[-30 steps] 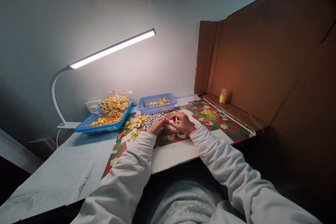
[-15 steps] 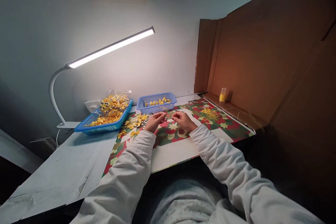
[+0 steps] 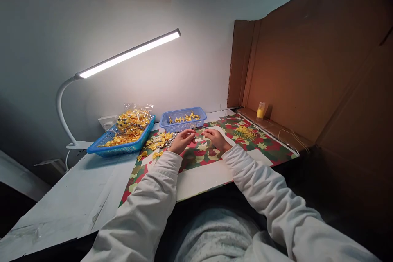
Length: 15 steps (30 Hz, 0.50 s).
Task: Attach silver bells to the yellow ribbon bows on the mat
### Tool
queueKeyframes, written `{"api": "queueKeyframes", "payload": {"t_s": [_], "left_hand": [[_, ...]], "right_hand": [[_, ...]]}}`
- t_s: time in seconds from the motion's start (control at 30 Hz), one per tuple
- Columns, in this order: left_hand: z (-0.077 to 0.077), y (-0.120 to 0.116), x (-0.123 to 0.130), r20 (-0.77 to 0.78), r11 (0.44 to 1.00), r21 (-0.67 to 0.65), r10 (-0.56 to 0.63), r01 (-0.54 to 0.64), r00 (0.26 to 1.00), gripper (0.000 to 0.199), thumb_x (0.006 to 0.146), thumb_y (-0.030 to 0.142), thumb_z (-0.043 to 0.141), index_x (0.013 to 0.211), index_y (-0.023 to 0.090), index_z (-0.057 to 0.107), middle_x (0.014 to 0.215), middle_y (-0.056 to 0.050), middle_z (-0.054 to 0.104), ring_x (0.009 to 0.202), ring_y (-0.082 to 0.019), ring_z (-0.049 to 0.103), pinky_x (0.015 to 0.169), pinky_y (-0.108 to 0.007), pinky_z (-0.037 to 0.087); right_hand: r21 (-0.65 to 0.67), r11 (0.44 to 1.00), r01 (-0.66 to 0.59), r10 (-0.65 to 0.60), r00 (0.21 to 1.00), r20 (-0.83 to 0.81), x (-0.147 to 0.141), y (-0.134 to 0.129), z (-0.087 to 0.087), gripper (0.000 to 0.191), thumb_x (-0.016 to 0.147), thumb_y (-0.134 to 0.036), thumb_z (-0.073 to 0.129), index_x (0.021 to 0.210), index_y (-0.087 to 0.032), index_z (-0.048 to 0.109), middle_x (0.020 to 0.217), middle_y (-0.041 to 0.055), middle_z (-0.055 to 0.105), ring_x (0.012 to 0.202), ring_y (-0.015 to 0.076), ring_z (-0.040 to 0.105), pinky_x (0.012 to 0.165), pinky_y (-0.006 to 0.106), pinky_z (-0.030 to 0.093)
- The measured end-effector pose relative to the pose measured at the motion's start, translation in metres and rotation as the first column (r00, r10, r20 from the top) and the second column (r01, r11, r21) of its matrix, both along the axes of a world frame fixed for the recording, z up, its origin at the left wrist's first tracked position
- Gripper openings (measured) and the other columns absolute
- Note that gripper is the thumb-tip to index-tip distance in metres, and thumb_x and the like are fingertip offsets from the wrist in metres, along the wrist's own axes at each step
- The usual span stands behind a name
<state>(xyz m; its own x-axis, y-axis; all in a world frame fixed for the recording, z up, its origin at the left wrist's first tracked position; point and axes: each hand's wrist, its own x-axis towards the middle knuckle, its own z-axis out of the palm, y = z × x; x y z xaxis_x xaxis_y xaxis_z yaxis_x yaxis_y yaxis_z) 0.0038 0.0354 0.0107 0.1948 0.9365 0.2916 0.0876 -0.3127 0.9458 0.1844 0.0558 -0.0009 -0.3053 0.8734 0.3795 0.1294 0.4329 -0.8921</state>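
Observation:
My left hand is closed in a pinch above the patterned mat, its fingertips around something too small to make out. Facing it across a small gap, my right hand also pinches with thumb and forefinger; what lies between them cannot be told. Just left of my left hand lie a heap of yellow ribbon bows and small silvery bells. Two loose bows rest nearer to me on the mat. To the right of my right hand is a tangle of yellow cord.
A blue basket heaped with yellow bows and silvery pieces stands at left. Behind my hands is a smaller blue basket with some bows. A lamp reaches over the table; a small yellow bottle stands by the cardboard wall.
My hands remain nearly in place, with slight finger shifts. The right fingertips have lifted a little. The whole view has shifted slightly.

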Motion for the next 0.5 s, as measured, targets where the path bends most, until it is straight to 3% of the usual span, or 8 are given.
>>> {"api": "queueKeyframes", "payload": {"t_s": [0.13,0.27,0.5], "left_hand": [[-0.003,0.0,0.001,-0.06,0.996,-0.002,-0.087,0.087,0.994,0.045,0.066,0.052,0.067,0.088,0.016,0.053,0.052,0.004,0.058,0.049,-0.01,0.053,0.05,-0.022,0.034],[-0.004,-0.002,0.003,-0.072,0.994,0.006,-0.106,0.107,0.992,0.045,0.068,0.052,0.067,0.09,0.016,0.05,0.05,0.005,0.056,0.048,-0.009,0.052,0.051,-0.022,0.034],[-0.004,-0.002,0.002,-0.076,0.994,0.02,-0.107,0.109,0.991,0.041,0.069,0.048,0.067,0.088,0.017,0.049,0.05,0.005,0.057,0.049,-0.01,0.054,0.054,-0.023,0.038]], "right_hand": [[-0.114,0.981,-0.158,0.155,0.987,-0.041,-0.013,-0.006,0.0,0.021,0.072,-0.037,0.051,0.065,-0.019,0.058,0.071,0.0016,0.058,0.071,0.0154,0.05,0.07,0.028,0.039],[-0.214,0.968,-0.133,0.11,0.987,-0.114,-0.021,-0.006,-0.002,0.012,0.065,-0.029,0.052,0.059,-0.019,0.055,0.063,-0.0011,0.053,0.063,0.0131,0.045,0.063,0.027,0.036],[-0.262,0.962,-0.081,0.044,0.988,-0.146,-0.019,-0.007,-0.001,0.013,0.062,-0.026,0.05,0.052,-0.019,0.054,0.062,-0.0008,0.053,0.063,0.0129,0.044,0.06,0.026,0.033]]}}
